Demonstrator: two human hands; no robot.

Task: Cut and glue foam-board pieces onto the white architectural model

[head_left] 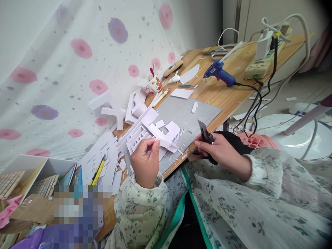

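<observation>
My left hand [145,162] is closed, thumb and index finger pinched at the near edge of a cut white board piece [168,144]. That piece has a straight strip and a curved part, and lies over the grey cutting mat [204,110]. In my right hand [220,150] is a black utility knife [205,133], its dark blade pointing up and away, apart from the board. Beside my left hand sits a slotted white board part [138,136]. Thin white offcuts [185,131] are scattered on the mat.
A blue glue gun [220,73] lies on the wooden table, its black cord running to a power strip [259,65]. Farther back are scissors [218,52] and a paper cup [153,85]. A yellow cutter [98,171] rests on white sheets at left, near a storage box [46,164].
</observation>
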